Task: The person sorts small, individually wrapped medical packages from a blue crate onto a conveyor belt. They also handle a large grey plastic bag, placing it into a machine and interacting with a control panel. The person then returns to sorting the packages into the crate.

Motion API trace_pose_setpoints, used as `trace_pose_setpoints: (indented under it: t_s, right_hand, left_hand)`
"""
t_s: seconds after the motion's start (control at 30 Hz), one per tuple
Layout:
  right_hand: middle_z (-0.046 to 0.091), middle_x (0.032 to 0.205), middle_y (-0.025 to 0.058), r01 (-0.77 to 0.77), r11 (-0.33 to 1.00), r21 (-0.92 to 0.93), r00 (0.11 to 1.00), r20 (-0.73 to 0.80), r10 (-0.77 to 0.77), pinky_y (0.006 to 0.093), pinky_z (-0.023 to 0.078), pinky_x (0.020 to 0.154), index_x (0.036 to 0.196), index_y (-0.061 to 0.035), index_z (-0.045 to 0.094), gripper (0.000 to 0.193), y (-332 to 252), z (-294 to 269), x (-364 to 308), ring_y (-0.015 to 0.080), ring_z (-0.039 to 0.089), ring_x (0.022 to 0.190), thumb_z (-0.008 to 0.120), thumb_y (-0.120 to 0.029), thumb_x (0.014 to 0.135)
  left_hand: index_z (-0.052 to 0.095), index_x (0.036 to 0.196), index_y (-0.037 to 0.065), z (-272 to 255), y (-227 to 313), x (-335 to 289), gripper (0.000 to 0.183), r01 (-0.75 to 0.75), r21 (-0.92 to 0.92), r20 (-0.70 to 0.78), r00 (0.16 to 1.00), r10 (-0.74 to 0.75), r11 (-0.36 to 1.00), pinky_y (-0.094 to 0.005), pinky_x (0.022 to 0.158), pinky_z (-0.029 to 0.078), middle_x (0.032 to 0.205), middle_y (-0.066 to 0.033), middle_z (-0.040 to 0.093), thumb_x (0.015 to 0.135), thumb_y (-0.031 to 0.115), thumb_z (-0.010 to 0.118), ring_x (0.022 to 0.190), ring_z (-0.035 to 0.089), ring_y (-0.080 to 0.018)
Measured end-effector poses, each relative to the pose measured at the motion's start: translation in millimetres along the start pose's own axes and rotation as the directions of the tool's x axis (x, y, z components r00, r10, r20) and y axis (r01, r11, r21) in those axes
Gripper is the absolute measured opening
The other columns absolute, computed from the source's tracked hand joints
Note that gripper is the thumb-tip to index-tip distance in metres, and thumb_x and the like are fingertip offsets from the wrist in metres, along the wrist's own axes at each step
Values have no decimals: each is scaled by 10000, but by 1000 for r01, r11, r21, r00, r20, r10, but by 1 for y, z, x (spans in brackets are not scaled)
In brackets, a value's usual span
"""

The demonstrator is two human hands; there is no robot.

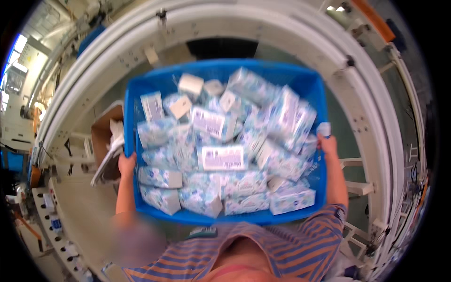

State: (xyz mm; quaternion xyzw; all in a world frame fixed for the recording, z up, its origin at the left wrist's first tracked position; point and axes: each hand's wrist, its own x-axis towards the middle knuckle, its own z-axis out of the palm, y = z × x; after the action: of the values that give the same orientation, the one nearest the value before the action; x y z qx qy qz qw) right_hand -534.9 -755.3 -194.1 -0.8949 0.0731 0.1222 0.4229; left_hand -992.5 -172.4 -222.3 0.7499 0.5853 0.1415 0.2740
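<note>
A large blue plastic basket (225, 64) is held level in front of my body. My left hand (127, 164) is closed around its left edge, and my right hand (327, 143) grips the right edge, with a small pale tag or patch at the fingers. Heaped inside are several wrapped soft packs (244, 183), apparently tissue packs, printed in blue and white floral patterns. Some lie on their sides in rows near me; those farther away are jumbled. A few show plain white ends, others white label panels. The basket's bottom is hidden under them.
White metal rails (94, 61) curve around the far side and both flanks. A brown cardboard box (101, 136) with white sheeting stands left of the basket. Pale frame bars (359, 188) are at the right, and an orange beam (373, 19) at the upper right.
</note>
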Motion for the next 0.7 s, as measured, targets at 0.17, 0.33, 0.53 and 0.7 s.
trace_pose_setpoints:
  t_s: [0.17,0.33,0.53,0.7]
  right_hand:
    - [544,559,29,10,998,-59,998,60,-7,254,384,452,659,-16,566,249,-50,-11,-32,111,502,465,654,-225,760]
    - [551,554,42,18,994,-109,999,-31,-21,254,386,474,677,-14,582,250,-45,-7,-35,113,511,480,655,-238,763]
    - [574,1031,190,49,819,-571,954,-216,-207,415,426,809,1140,-29,496,582,-80,-3,-48,348,539,963,705,-303,671]
    - [447,1199,184,523,571,-633,698,-67,-713,417,358,917,1191,-26,435,624,-114,5,-117,367,420,1101,711,-210,662]
  left_hand:
    - [591,863,-4,-53,-12,-44,299,162,59,-3,987,-162,985,-355,669,456,755,-115,630,723,252,656,708,611,-247]
    - [256,1296,-53,-56,22,-26,757,-173,469,54,984,167,866,-438,957,306,1292,-287,323,761,346,614,1179,345,-403]
    - [360,1275,35,35,228,28,695,-903,98,176,430,886,419,-428,981,308,1306,-184,370,649,68,659,1223,331,-341]
    - [470,1154,124,85,245,28,622,-850,368,336,500,798,378,-414,697,410,950,-78,497,568,100,675,875,485,-268]
